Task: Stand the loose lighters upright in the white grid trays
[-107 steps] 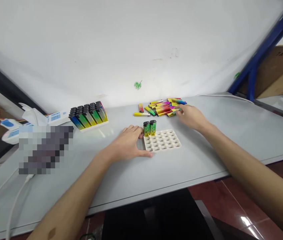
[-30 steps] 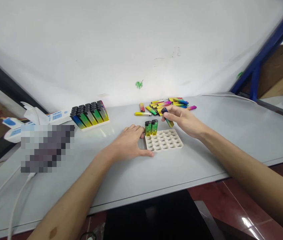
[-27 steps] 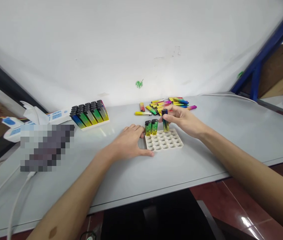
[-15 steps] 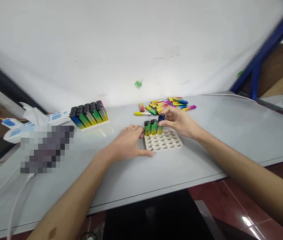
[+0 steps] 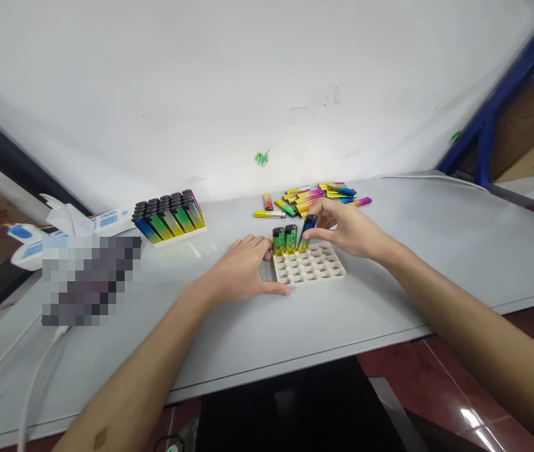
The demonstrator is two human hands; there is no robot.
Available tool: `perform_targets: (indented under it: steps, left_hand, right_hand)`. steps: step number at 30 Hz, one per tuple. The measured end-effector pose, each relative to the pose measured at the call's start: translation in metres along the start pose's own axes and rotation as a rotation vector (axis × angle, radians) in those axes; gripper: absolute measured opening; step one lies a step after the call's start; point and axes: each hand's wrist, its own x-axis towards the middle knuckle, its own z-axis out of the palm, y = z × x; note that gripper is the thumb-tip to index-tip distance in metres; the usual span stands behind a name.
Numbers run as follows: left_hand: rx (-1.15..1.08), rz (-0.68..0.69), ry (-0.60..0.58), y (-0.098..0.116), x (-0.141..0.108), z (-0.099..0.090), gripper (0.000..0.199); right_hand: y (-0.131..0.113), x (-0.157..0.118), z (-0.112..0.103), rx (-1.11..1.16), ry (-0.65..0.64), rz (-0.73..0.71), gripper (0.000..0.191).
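Currently the right hand pinches a blue and yellow lighter between thumb and fingers, its dark top leaning right and its lower end at the back row of the tray. Just left of it, two green lighters stand upright side by side in that row. The left hand is unclenched, thumb and fingers spread about the left side of the tray: the thumb lies at the near corner, the forefinger by the back one. The tray sits flat on the table. Behind it, loose lighters lie in a heap near the wall. Well to the left, a packed tray holds rows of upright lighters with black tops; farther left are a power strip and a pixelated dark item.
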Motion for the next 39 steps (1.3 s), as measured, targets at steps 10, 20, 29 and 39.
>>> perform_targets:
  steps: [10,20,29,39]
  left_hand:
    - [-0.007,-0.003,0.013,-0.001,0.000,0.001,0.063]
    - [-0.028,-0.010,-0.002,-0.001,-0.001,-0.003,0.064]
    - [-0.094,-0.017,-0.012,-0.005,-0.001,-0.006,0.064]
    - [-0.144,-0.021,0.019,-0.012,0.001,-0.002,0.056]
  right_hand:
    - [-0.007,-0.002,0.004,-0.084,-0.121,-0.014,0.032]
    - [0.050,0.009,-0.037,-0.711,0.162,0.646,0.048]
    - [0.058,0.007,-0.046,-0.783,0.143,0.813,0.046]
    - [0.043,0.008,-0.046,-0.512,0.321,0.664,0.040]
